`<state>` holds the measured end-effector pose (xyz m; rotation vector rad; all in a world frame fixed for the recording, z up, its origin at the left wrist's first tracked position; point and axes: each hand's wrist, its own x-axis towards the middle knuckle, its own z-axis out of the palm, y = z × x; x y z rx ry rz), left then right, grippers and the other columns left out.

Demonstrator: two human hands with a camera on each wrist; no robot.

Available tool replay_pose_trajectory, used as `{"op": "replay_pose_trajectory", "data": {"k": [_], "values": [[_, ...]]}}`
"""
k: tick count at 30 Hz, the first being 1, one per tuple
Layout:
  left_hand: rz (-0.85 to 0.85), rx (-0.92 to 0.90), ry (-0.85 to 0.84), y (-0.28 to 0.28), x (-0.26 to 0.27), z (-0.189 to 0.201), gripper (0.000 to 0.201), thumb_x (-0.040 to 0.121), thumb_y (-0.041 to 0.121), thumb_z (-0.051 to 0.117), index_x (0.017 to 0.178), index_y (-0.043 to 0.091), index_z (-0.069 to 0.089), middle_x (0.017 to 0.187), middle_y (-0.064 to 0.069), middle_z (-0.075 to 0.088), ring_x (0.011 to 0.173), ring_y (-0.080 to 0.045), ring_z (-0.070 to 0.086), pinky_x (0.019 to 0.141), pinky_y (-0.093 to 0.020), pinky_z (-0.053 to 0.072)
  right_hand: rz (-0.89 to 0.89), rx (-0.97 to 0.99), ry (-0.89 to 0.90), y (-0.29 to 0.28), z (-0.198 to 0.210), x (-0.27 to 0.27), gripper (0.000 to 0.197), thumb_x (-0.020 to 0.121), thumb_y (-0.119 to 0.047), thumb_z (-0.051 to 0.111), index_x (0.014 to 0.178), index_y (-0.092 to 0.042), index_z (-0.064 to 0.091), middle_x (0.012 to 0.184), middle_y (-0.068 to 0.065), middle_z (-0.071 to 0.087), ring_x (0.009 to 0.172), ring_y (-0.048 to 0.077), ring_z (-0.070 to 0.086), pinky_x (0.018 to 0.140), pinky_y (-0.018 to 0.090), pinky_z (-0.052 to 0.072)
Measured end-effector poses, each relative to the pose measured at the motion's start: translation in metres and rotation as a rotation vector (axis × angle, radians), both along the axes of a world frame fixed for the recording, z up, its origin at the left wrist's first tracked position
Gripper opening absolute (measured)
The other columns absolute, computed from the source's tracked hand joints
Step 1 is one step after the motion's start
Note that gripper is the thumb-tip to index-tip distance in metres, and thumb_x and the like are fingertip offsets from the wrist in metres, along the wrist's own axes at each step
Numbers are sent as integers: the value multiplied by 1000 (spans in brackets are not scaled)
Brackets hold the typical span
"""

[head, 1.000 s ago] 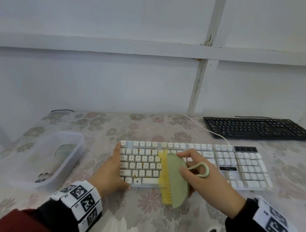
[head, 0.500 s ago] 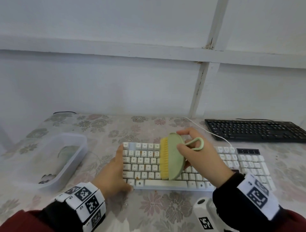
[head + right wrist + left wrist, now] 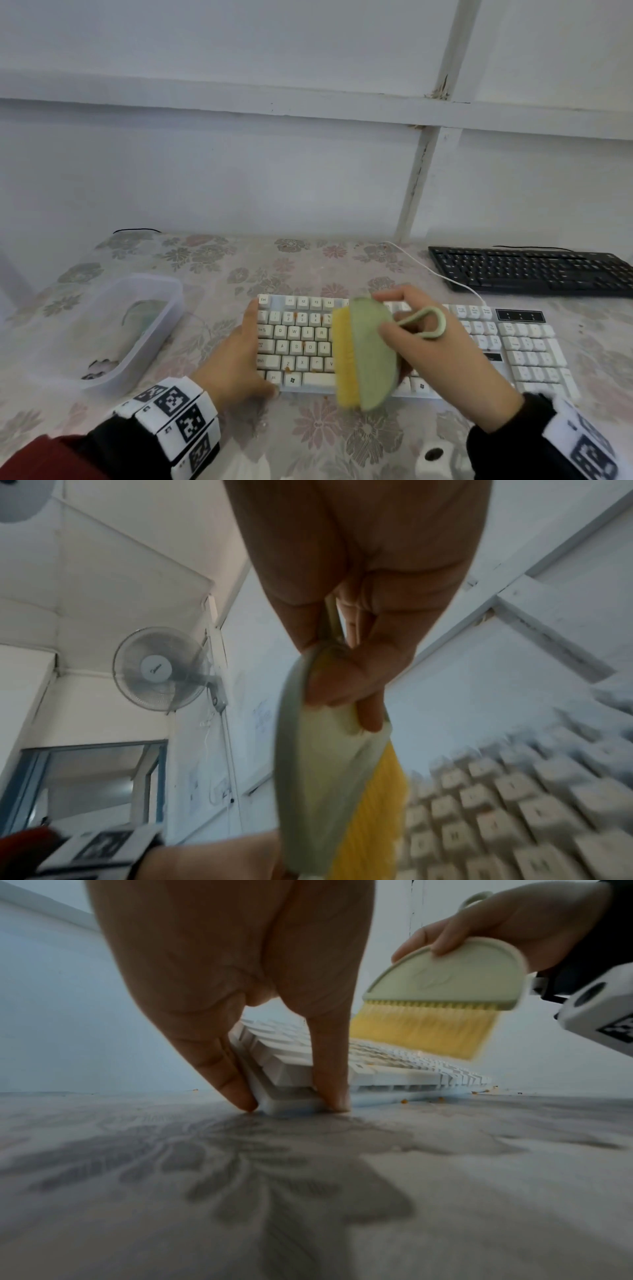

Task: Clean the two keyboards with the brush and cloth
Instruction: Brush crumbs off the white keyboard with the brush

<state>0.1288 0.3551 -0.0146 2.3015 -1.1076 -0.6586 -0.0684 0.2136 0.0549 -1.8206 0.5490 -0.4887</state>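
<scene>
Brush was clasped in the right grip over the white keyboard, braced by the straight-fingered left grip.

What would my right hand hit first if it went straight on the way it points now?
Your right hand holds the brush bristles-first toward the white keyboard; the bristles would likely meet its keys first, seemingly hovering just above them.
</scene>
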Motion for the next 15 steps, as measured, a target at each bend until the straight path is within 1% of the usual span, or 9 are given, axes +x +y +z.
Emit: {"op": "replay_pose_trajectory", "data": {"k": [2,3,5,7,9,11,12,13,15], "values": [[1,3,-4,0,0,0,128,68,15,79,144,29,-23,97,22,37,81,4,46,59,-7,40,-53,-20,-55,-8,4,9,28,90,-6,53,100,-31,60,76,14,66,63,33,62,51,34,55],[-1,3,-3,0,0,0,128,68,14,79,144,29,-22,95,23,36,81,5,46,59,-6,40,-69,-21,-67,-11,5,14,28,90,-7,53,103,-31,59,81,15,68,68,34,65,53,37,57],[-4,2,0,1,1,0,128,68,14,80,144,29,-23,95,24,35,84,3,46,61,-6,39,-84,-18,-64,-15,4,22,26,91,-8,53,105,-29,58,83,11,70,71,27,69,54,39,58],[-5,-7,10,1,3,-2,129,67,14,80,143,30,-22,96,26,35,87,3,45,65,-6,39,-90,-9,-47,-16,3,27,25,91,-7,53,102,-28,59,77,7,69,65,21,69,52,37,57],[-13,-7,22,1,6,-4,131,64,15,81,143,33,-23,106,22,41,94,1,48,75,-10,44,-87,-12,-16,-14,-1,26,24,90,-7,53,100,-28,60,69,3,66,60,17,66,51,36,56],[-29,3,35,3,9,-7,134,61,16,81,142,37,-24,118,14,49,99,-4,55,85,-22,51,-70,-22,13,-12,-5,22,24,90,-7,53,102,-27,59,72,8,63,57,14,62,49,30,54],[-36,7,41,3,10,-7,134,61,16,80,142,38,-25,119,12,51,99,-5,57,86,-26,53,-61,-25,20,-10,-7,19,24,90,-7,52,102,-27,59,75,12,62,57,14,60,49,28,53],[-40,9,41,4,11,-8,135,61,16,80,141,38,-26,119,11,52,98,-5,58,86,-27,53,-53,-24,26,-9,-9,16,24,90,-7,52,103,-27,58,77,14,62,57,14,59,49,27,52],[-46,-5,32,4,11,-7,134,63,15,79,141,37,-27,117,12,53,96,-4,58,84,-25,53,-30,-20,41,-5,-14,10,24,91,-8,51,101,-29,58,78,13,64,57,14,59,51,28,52]]}}
